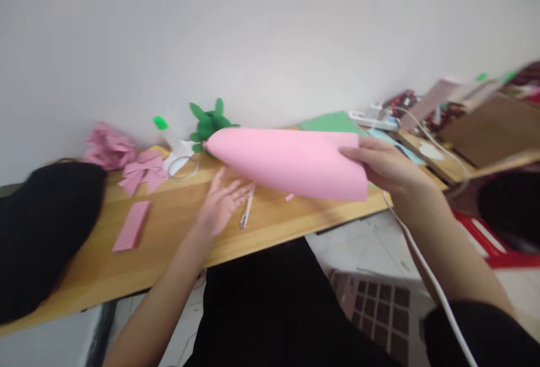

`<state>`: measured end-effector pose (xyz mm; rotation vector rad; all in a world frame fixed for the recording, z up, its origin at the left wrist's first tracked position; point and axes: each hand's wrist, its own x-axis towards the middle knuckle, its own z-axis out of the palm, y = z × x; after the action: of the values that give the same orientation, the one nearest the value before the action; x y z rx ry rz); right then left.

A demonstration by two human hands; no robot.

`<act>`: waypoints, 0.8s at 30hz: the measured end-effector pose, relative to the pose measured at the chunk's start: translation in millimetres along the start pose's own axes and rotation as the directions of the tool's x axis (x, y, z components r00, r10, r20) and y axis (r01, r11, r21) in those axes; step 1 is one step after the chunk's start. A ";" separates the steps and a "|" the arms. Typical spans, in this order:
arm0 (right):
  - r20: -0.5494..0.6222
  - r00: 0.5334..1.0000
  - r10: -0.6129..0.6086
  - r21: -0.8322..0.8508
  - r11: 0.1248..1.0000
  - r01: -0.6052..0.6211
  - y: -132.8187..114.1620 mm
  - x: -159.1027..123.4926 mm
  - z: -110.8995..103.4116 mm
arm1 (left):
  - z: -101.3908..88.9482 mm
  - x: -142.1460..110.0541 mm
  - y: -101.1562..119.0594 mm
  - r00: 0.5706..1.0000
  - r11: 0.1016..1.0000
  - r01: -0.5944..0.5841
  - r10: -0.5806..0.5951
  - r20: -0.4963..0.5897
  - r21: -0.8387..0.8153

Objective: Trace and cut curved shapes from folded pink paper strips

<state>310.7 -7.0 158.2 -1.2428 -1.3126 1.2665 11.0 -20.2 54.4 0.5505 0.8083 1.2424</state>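
My right hand (382, 165) is closed on the wide end of a rolled pink paper cone (291, 160), held level above the wooden table (177, 243) with its rounded tip pointing left. My left hand (221, 201) hovers open, fingers spread, just over the table below the cone. A pen (246, 212) lies right beside the left hand's fingers. The picture is smeared by motion.
Pink paper bows (143, 173), a pink crumpled flower (108, 147), a pink strip (131, 225), a green paper plant (208, 122), a green-capped glue bottle (169, 136) and a tape ring (183, 167) lie along the wall. A black bag (42, 232) sits left. A white cable (422, 254) hangs off the table's right.
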 end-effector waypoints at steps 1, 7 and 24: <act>0.046 0.998 0.040 0.000 0.999 -0.041 -3.3 2.1 0.2 | 1.5 1.3 -0.2 0.995 0.998 -0.032 0.026 -0.095 -0.059; -0.102 0.994 0.032 -0.121 0.992 -0.044 -42.0 -10.3 -18.9 | 20.2 19.9 -8.9 0.990 0.997 -0.001 -0.010 -0.144 -0.077; -0.077 0.989 -0.126 -0.159 0.981 0.112 -30.6 -48.0 -48.2 | 25.5 6.6 -2.6 0.998 0.940 -0.027 0.045 -0.045 0.340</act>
<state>360.6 -49.5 193.8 -1.2914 -1.4210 1.0314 33.3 -13.0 66.5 0.8166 1.0711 1.1597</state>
